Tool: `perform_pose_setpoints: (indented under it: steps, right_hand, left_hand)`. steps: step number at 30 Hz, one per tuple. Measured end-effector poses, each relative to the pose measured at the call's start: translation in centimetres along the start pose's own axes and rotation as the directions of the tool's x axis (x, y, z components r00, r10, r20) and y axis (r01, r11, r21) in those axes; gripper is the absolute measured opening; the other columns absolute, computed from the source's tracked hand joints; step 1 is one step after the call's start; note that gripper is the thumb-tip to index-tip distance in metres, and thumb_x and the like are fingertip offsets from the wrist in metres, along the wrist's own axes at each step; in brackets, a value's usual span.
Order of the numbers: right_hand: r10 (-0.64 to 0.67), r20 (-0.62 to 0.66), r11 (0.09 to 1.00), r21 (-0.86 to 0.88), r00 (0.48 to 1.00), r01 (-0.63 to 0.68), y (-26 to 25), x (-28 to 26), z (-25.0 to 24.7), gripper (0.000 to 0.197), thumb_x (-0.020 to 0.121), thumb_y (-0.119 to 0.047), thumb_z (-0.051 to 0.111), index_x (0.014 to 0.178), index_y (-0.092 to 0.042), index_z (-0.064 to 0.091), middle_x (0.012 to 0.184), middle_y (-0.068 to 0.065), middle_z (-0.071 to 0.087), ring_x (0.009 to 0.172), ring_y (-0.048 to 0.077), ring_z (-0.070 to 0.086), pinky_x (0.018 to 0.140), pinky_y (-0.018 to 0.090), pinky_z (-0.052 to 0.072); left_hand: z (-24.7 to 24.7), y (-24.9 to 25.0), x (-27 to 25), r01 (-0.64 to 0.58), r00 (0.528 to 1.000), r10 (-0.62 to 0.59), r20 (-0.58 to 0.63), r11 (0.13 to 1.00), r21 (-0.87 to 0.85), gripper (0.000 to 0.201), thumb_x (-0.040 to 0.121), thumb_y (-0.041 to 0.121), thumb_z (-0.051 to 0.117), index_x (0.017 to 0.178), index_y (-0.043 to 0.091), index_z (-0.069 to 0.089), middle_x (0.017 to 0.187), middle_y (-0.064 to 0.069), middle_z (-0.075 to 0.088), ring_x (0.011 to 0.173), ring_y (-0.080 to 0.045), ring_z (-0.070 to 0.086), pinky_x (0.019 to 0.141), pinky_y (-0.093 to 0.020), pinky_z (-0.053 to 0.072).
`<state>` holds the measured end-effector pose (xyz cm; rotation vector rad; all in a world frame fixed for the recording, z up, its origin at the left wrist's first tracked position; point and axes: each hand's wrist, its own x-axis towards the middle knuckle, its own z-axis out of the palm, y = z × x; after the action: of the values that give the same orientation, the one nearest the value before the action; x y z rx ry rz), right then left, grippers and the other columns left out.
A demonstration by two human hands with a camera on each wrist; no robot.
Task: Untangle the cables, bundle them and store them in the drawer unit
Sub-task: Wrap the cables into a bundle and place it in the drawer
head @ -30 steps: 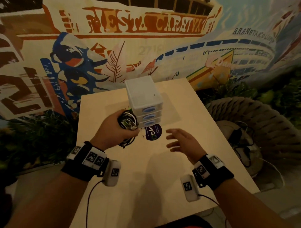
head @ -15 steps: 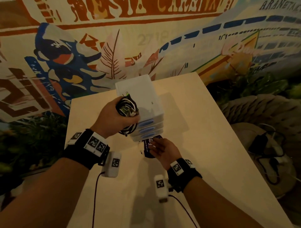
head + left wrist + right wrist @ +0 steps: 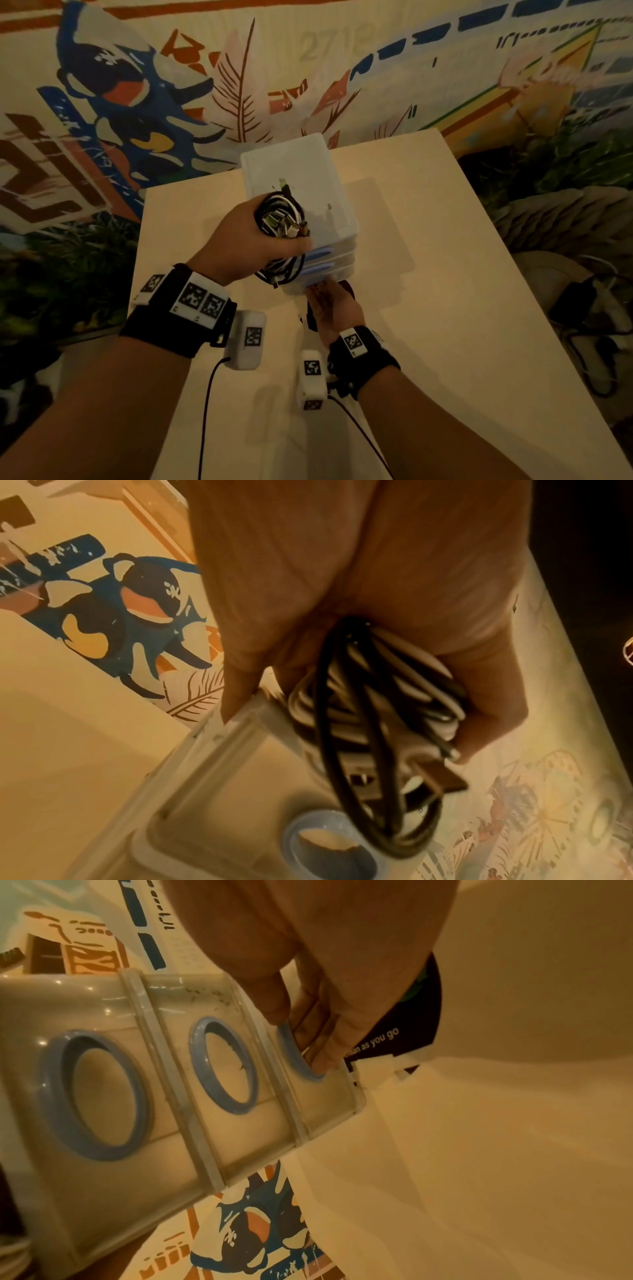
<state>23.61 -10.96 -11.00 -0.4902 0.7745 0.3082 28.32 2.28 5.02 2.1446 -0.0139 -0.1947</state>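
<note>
A white three-drawer unit (image 3: 298, 171) with blue ring handles stands on the pale table (image 3: 428, 308). My left hand (image 3: 239, 240) grips a coiled bundle of black and white cables (image 3: 279, 219), plugs sticking out, held over the unit's front left corner. In the left wrist view the cable bundle (image 3: 377, 710) hangs from my fingers above the drawer unit (image 3: 222, 791). My right hand (image 3: 329, 301) is low at the unit's front. Its fingers (image 3: 315, 1042) are hooked into the bottom drawer's ring handle (image 3: 291, 1053), thumb outside. All three drawers look closed.
A dark round sticker (image 3: 404, 1020) lies on the table just before the unit, under my right hand. A wicker chair (image 3: 548, 222) with a black adapter and cords (image 3: 575, 301) stands to the right. A painted wall and plants lie behind.
My right hand has moved forward from the sticker to the bottom drawer's handle. My left hand has carried the bundle up and over the unit's front corner.
</note>
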Motion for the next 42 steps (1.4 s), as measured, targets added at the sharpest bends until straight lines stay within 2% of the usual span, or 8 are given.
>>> perform_pose_setpoints:
  steps: [8,15,21,26,30,33,36,42]
  right_hand:
    - [0.042,-0.072,0.999,0.018,0.997,-0.041,1.0,-2.9,-3.3,0.024,0.103,-0.014,0.054,0.121,-0.003,0.067,0.101,0.015,0.075,0.094,0.029,0.070,0.082,0.035,0.059]
    - [0.107,-0.073,0.993,0.066,0.992,-0.102,2.1,-7.2,-8.3,0.033,0.102,-0.013,0.051,0.129,0.003,0.062,0.114,0.022,0.071,0.096,0.030,0.070,0.075,0.034,0.063]
    - [0.136,-0.105,0.964,-0.215,0.985,-0.156,0.6,-8.4,-9.3,0.026,0.101,-0.017,0.057,0.115,0.001,0.069,0.103,0.020,0.074,0.091,0.031,0.070,0.077,0.037,0.061]
    - [0.181,-0.108,0.714,-0.669,0.978,-0.206,-3.1,-10.6,-10.9,0.029,0.098,-0.026,0.061,0.098,0.001,0.072,0.092,0.018,0.076,0.077,0.030,0.072,0.074,0.039,0.059]
    - [-0.125,0.199,0.517,-0.823,0.972,0.235,-6.2,-12.6,-9.4,0.011,0.098,-0.016,0.063,0.098,-0.009,0.071,0.095,0.011,0.074,0.080,0.025,0.072,0.073,0.033,0.060]
    - [-0.210,0.575,0.185,-0.771,0.791,0.609,-7.6,-13.3,-6.4,0.020,0.099,-0.020,0.064,0.117,-0.027,0.067,0.114,-0.012,0.069,0.105,0.009,0.066,0.089,0.024,0.054]
    - [-0.115,0.774,-0.172,-0.633,0.623,0.755,-7.6,-12.1,-3.6,0.041,0.101,-0.026,0.059,0.142,-0.027,0.054,0.142,-0.014,0.053,0.130,0.004,0.049,0.106,0.020,0.041]
    - [0.003,0.675,-0.390,-0.679,0.738,0.622,-7.0,-9.4,-2.5,0.054,0.104,-0.034,0.048,0.156,-0.022,0.036,0.164,-0.004,0.027,0.146,0.015,0.031,0.118,0.023,0.026]
  left_hand:
    - [0.3,0.0,0.0,0.004,1.000,-0.004,-0.024,1.000,0.002,0.042,0.072,0.023,0.092,0.108,0.021,0.071,0.096,0.006,0.075,0.093,-0.007,0.070,0.087,-0.027,0.055]
    - [0.8,-0.1,-0.2,-0.005,0.999,0.003,-0.045,1.000,-0.027,0.044,0.071,0.024,0.092,0.109,0.019,0.071,0.099,0.004,0.076,0.095,-0.008,0.071,0.088,-0.028,0.055]
    - [0.6,0.4,-1.4,0.018,0.990,-0.035,-0.135,0.992,-0.125,0.045,0.072,0.022,0.091,0.112,0.017,0.070,0.103,0.007,0.075,0.096,-0.004,0.069,0.090,-0.025,0.055]
    - [1.6,0.0,-7.4,-0.111,0.946,0.094,-0.309,0.993,-0.036,0.051,0.074,0.026,0.088,0.117,0.019,0.062,0.106,0.017,0.068,0.095,0.012,0.062,0.084,-0.003,0.046]
    - [4.0,-2.2,-9.8,0.052,0.993,-0.050,-0.103,0.998,0.018,0.064,0.065,0.040,0.092,0.121,0.033,0.062,0.107,0.018,0.071,0.098,0.004,0.066,0.084,-0.016,0.052]
    - [6.4,-3.4,-8.2,0.177,0.981,-0.182,0.067,0.981,0.076,0.065,0.056,0.063,0.085,0.113,0.036,0.067,0.102,0.018,0.072,0.093,-0.001,0.068,0.080,-0.023,0.054]
    - [8.4,-4.4,-5.3,0.174,0.959,-0.216,0.184,0.960,0.218,0.042,0.071,0.058,0.078,0.106,0.038,0.071,0.100,0.015,0.073,0.090,-0.005,0.067,0.075,-0.027,0.054]
    - [10.3,-6.3,-1.5,0.287,0.874,-0.380,0.303,0.907,0.308,0.020,0.088,0.035,0.071,0.095,0.017,0.074,0.086,-0.001,0.072,0.083,-0.017,0.066,0.071,-0.029,0.052]
